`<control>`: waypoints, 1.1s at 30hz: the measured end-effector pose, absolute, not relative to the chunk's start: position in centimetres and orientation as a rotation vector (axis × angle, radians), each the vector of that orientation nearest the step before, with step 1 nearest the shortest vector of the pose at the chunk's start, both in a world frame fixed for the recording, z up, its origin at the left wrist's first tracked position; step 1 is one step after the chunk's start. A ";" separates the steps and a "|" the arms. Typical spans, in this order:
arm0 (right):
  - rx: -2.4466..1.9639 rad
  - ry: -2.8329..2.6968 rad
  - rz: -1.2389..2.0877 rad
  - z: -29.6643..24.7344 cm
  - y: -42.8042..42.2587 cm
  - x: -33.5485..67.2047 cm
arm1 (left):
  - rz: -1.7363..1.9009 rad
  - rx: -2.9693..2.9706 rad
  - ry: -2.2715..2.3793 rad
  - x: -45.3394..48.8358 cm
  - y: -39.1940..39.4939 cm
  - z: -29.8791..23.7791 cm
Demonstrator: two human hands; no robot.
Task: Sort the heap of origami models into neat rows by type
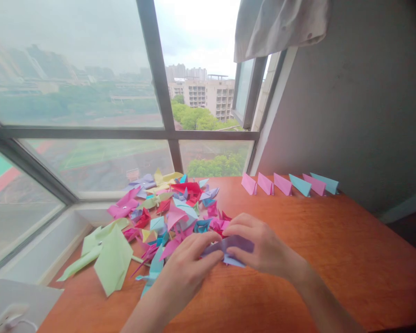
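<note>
A purple sheet of folding paper (241, 241), partly folded, is held between both hands above the wooden table. My left hand (193, 261) pinches its left end between thumb and fingers. At its right end, my right hand (253, 240) grips the paper with the thumb in front and fingers behind. A lighter blue-violet flap (234, 261) shows below the purple part. Just beyond the hands lies a heap of folded paper figures (176, 215) in pink, red, blue, purple and yellow. A light blue paper figure (155, 268) lies beside my left wrist.
Several pink and light blue folded paper pieces (282, 184) stand in a row along the back right of the table (333, 259). Large light green paper figures (114, 259) lie at the left. Window frames (125, 134) border the back; a grey wall (350, 106) rises at right.
</note>
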State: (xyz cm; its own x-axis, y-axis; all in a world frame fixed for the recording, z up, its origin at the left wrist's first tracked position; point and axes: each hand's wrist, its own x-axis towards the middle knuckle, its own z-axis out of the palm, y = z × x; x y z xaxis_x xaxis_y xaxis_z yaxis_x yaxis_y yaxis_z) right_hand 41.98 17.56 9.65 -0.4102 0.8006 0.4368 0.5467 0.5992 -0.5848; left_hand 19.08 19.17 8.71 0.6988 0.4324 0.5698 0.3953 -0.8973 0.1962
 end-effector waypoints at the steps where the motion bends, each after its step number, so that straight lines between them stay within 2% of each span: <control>1: -1.088 -2.155 0.438 9.7 17.4 41.7 | 0.983 2.823 0.696 19.3 19.1 8.6; 13: -1.052 -2.160 0.335 9.9 15.2 42.3 | 1.063 2.264 0.591 19.5 18.3 9.4; 22: -1.146 -2.074 0.365 8.8 14.3 43.9 | 1.157 2.191 0.581 19.7 18.7 8.5; 33: -1.272 -2.005 0.474 7.2 14.2 46.8 | 1.300 2.038 0.842 19.1 18.6 8.0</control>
State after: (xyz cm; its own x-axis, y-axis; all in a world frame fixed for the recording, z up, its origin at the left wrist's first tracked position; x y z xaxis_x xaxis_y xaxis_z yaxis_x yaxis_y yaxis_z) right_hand 46.80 14.18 7.24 -0.2685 0.8912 0.3656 0.6329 0.4494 -0.6305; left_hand 19.11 18.60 8.04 0.3278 0.7599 0.5613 0.2017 -0.6367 0.7443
